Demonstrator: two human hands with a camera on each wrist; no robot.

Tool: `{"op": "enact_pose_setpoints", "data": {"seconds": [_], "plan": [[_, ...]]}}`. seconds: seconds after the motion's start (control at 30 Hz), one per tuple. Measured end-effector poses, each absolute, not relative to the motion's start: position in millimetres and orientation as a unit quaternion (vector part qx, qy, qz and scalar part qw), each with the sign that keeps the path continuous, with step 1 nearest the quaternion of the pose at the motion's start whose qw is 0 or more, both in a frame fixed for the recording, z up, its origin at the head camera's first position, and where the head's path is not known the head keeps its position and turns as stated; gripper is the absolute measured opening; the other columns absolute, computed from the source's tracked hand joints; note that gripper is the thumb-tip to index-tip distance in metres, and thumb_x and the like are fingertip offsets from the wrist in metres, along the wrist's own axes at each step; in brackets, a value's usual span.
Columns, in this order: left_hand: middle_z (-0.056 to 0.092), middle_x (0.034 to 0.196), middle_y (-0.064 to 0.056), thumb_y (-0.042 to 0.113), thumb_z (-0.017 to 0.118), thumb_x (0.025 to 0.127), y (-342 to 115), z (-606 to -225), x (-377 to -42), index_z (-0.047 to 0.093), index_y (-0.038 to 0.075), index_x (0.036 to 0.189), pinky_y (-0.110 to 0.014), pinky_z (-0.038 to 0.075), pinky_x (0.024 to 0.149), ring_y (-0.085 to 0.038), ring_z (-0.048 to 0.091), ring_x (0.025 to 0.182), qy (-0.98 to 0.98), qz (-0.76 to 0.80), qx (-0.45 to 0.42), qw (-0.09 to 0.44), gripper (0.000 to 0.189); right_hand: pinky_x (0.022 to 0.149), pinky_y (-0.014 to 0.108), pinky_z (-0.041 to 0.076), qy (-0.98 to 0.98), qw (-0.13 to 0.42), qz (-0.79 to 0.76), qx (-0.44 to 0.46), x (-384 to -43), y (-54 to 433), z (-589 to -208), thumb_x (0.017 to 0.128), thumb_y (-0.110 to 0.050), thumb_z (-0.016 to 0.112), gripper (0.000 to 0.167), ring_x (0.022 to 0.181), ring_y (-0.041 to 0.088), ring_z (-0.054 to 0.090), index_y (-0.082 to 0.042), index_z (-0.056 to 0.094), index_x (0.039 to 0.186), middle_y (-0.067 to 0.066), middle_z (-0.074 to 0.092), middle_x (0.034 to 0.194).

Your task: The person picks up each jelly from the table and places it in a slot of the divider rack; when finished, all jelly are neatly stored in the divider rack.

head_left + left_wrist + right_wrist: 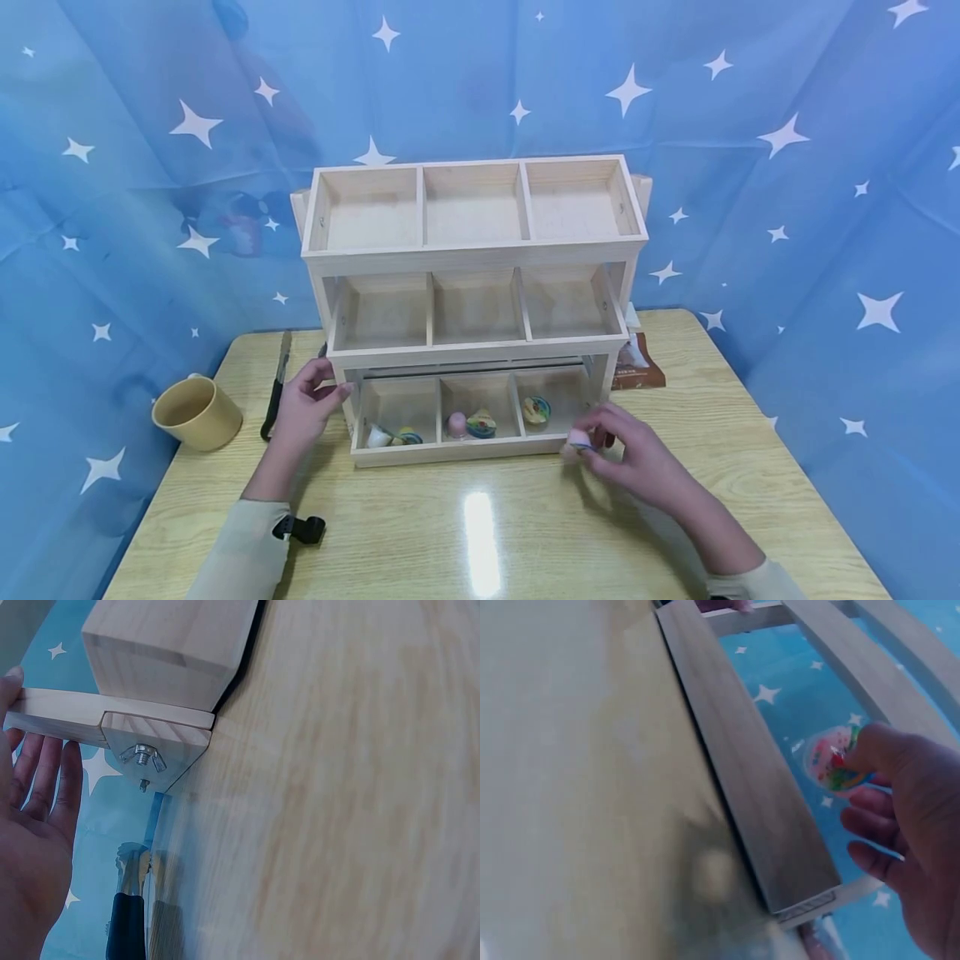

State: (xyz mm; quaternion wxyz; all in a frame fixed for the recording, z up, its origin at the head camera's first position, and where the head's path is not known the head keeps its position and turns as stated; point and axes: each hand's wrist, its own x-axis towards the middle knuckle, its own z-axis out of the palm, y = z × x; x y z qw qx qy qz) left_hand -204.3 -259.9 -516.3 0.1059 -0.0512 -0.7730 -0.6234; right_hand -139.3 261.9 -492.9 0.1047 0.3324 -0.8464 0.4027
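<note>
A three-tier wooden shelf (480, 257) stands on the table, each tier split into three compartments. My left hand (306, 400) is at its left side and grips the wooden side bar (56, 712), thumb on one side and fingers on the other. My right hand (633, 446) pinches a small jelly cup (832, 759) with a colourful printed lid, just off the bottom tier's right front corner. Small jelly cups lie in the bottom tier: some in the left compartment (378, 437), some in the middle one (481, 423), one in the right (536, 410).
A tan mug (198, 413) stands at the table's left edge, beside a black-handled tool (273, 407). Behind the shelf's right side lies a brown packet (639, 367). A blue starred curtain (825, 208) surrounds the table (390, 533).
</note>
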Motion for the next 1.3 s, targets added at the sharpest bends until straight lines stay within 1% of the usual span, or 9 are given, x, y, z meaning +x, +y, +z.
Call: {"op": "enact_pose_setpoints", "data": {"seconds": [0.07, 0.2, 0.33, 0.47, 0.6, 0.7, 0.93, 1.1, 1.3], "plan": [[0.068, 0.126, -0.027, 0.004, 0.079, 0.103, -260.1, -516.7, -204.4, 0.064, -0.001, 0.14, -0.021, 0.062, 0.088, -0.012, 0.075, 0.105, -0.772, -0.624, -0.054, 0.107, 0.04, 0.071, 0.033, 0.061, -0.852, 0.121, 0.393, 0.325, -145.3, 262.3, -490.0, 0.084, 0.012, 0.086, 0.047, 0.086, 0.01, 0.063, -0.013, 0.074, 0.122, -0.007, 0.067, 0.109], [0.068, 0.128, -0.03, 0.003, 0.079, 0.103, -260.3, -517.1, -204.4, 0.064, -0.002, 0.14, -0.02, 0.062, 0.088, -0.01, 0.075, 0.104, -0.771, -0.625, -0.055, 0.107, 0.04, 0.067, 0.029, 0.06, -0.869, 0.129, 0.372, 0.298, -154.3, 260.6, -488.8, 0.083, 0.013, 0.085, 0.046, 0.084, 0.009, 0.06, -0.013, 0.075, 0.12, -0.007, 0.064, 0.107], [0.068, 0.129, -0.031, 0.002, 0.078, 0.103, -260.7, -517.3, -204.6, 0.064, -0.002, 0.14, -0.02, 0.062, 0.088, -0.009, 0.075, 0.103, -0.771, -0.625, -0.055, 0.108, 0.04, 0.067, 0.025, 0.057, -0.889, 0.132, 0.342, 0.275, -160.3, 255.1, -490.8, 0.087, 0.005, 0.087, 0.039, 0.082, 0.007, 0.058, -0.013, 0.075, 0.119, -0.007, 0.063, 0.107], [0.068, 0.128, -0.031, 0.002, 0.079, 0.103, -260.6, -517.7, -205.0, 0.064, -0.002, 0.14, -0.021, 0.063, 0.087, -0.011, 0.076, 0.104, -0.769, -0.626, -0.06, 0.111, 0.04, 0.064, 0.025, 0.052, -0.908, 0.129, 0.311, 0.249, -163.2, 248.9, -490.3, 0.09, -0.002, 0.087, 0.032, 0.079, 0.008, 0.054, -0.013, 0.075, 0.118, -0.004, 0.063, 0.105], [0.067, 0.127, -0.032, 0.001, 0.079, 0.102, -260.7, -518.0, -205.5, 0.064, -0.003, 0.14, -0.02, 0.063, 0.087, -0.011, 0.076, 0.105, -0.767, -0.628, -0.062, 0.112, 0.04, 0.062, 0.028, 0.047, -0.927, 0.113, 0.285, 0.218, -165.3, 245.1, -487.7, 0.091, -0.006, 0.086, 0.027, 0.076, 0.009, 0.051, -0.012, 0.075, 0.115, 0.002, 0.064, 0.103], [0.067, 0.127, -0.033, 0.0, 0.079, 0.102, -261.0, -518.2, -205.8, 0.064, -0.004, 0.139, -0.02, 0.063, 0.086, -0.009, 0.076, 0.103, -0.764, -0.632, -0.06, 0.112, 0.04, 0.063, 0.029, 0.047, -0.937, 0.09, 0.274, 0.196, -167.5, 242.8, -486.1, 0.091, -0.007, 0.085, 0.024, 0.076, 0.01, 0.051, -0.011, 0.075, 0.113, 0.006, 0.066, 0.105], [0.068, 0.128, -0.031, 0.002, 0.08, 0.102, -260.5, -516.9, -206.1, 0.064, -0.002, 0.139, -0.02, 0.062, 0.087, -0.011, 0.076, 0.104, -0.767, -0.629, -0.056, 0.11, 0.04, 0.062, 0.031, 0.046, -0.941, 0.058, 0.286, 0.172, -170.9, 240.4, -484.9, 0.096, -0.011, 0.085, 0.017, 0.075, 0.012, 0.051, -0.012, 0.075, 0.109, 0.006, 0.065, 0.105], [0.068, 0.128, -0.031, 0.003, 0.08, 0.102, -260.7, -516.3, -206.0, 0.064, -0.002, 0.139, -0.021, 0.062, 0.087, -0.015, 0.077, 0.105, -0.767, -0.63, -0.052, 0.108, 0.04, 0.062, 0.031, 0.045, -0.941, 0.051, 0.289, 0.167, -172.0, 240.8, -486.6, 0.095, -0.01, 0.085, 0.017, 0.074, 0.013, 0.051, -0.012, 0.075, 0.107, 0.007, 0.065, 0.104], [0.068, 0.129, -0.03, 0.004, 0.081, 0.102, -260.9, -516.8, -205.5, 0.065, -0.001, 0.139, -0.021, 0.062, 0.088, -0.013, 0.076, 0.105, -0.768, -0.63, -0.053, 0.104, 0.041, 0.065, 0.034, 0.047, -0.944, 0.044, 0.285, 0.161, -173.2, 240.5, -488.1, 0.096, -0.013, 0.085, 0.017, 0.077, 0.015, 0.052, -0.009, 0.076, 0.109, 0.009, 0.067, 0.107]]}}
